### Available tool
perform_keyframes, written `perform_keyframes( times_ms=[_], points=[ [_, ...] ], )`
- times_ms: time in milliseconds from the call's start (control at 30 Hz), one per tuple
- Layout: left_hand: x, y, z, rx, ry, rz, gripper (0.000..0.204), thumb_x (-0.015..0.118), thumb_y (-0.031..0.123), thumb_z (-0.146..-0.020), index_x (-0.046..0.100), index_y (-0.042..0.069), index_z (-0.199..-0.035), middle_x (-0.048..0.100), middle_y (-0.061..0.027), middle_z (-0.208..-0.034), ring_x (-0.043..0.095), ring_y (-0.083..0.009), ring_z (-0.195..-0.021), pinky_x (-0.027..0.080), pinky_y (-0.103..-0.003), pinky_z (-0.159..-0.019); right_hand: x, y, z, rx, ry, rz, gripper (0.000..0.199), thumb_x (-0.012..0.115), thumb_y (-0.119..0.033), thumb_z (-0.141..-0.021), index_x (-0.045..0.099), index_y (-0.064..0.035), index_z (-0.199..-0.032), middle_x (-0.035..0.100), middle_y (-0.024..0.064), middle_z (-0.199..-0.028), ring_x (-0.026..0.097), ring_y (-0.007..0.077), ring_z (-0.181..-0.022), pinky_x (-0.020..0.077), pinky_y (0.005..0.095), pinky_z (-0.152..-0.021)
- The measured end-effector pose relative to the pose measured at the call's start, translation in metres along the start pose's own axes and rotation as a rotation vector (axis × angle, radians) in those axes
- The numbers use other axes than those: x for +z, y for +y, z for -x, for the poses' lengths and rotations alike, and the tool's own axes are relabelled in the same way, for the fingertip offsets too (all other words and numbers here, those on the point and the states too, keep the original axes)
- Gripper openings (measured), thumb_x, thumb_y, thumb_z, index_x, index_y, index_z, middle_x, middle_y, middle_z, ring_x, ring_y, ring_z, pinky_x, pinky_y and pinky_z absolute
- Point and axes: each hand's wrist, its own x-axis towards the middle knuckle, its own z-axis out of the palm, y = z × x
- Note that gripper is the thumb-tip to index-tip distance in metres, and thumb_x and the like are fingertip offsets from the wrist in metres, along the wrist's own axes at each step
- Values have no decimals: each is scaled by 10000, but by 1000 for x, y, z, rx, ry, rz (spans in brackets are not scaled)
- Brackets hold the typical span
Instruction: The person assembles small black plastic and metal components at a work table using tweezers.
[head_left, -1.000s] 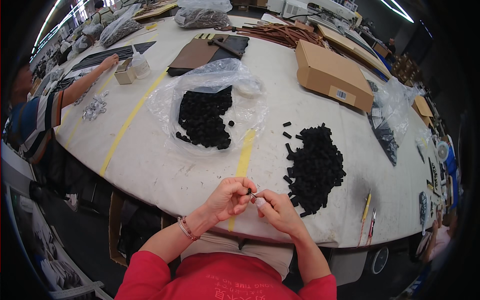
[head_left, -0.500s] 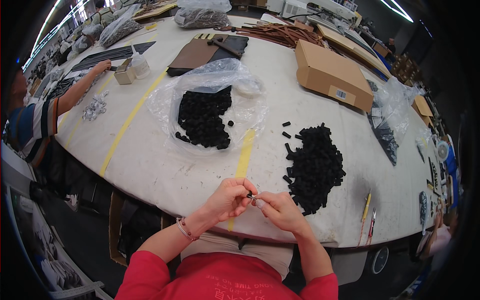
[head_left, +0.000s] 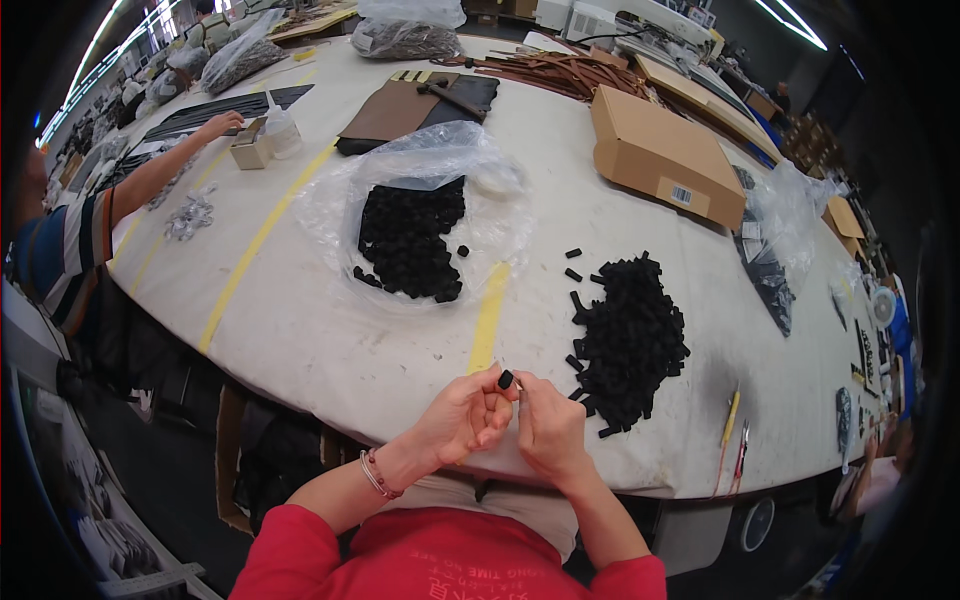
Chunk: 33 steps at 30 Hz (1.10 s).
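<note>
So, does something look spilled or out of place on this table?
A few black pieces lie loose beside the right-hand black pile, and one sits apart from the heap on the clear bag. Nothing looks damaged.

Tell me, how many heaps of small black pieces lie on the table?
2: one heap on the clear plastic bag, one heap bare on the table, right of the yellow tape.

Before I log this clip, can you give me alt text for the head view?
Two bare hands, left hand and right hand, pinch a small black piece together at the near edge of a white worktable. A loose pile of black pieces lies to the right, another heap on a clear plastic bag beyond; a cardboard box sits farther back.
</note>
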Motion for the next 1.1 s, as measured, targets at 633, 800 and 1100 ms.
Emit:
perform_keyframes(
  times_ms=[633,800,1100],
  points=[
    [-2,52,-17,509,418,67,241,479,241,-857,514,8,-903,563,-71,-701,498,-117,-450,374,-209,-390,-28,58,-29,246,-277,582,70,527,-75,-627,493,-18,-650,542,154,-520,563,301,-477,441,389,-460],
    [-8,23,-20,366,211,-641,237,470,195,-863,549,-13,-948,586,-81,-750,535,-93,-502,419,-185,-411,-27,55,-29,217,-268,560,78,534,-84,-630,490,-23,-648,544,150,-521,563,300,-482,438,387,-459],
    [-9,4,-25,14,-9,-209,182,526,158,-827,551,-12,-890,577,-83,-714,512,-87,-478,385,-180,-375,-31,12,-24,-182,-86,193,182,598,-12,-597,544,-63,-763,502,54,-521,521,187,-449,384,278,-406]
  ],
)
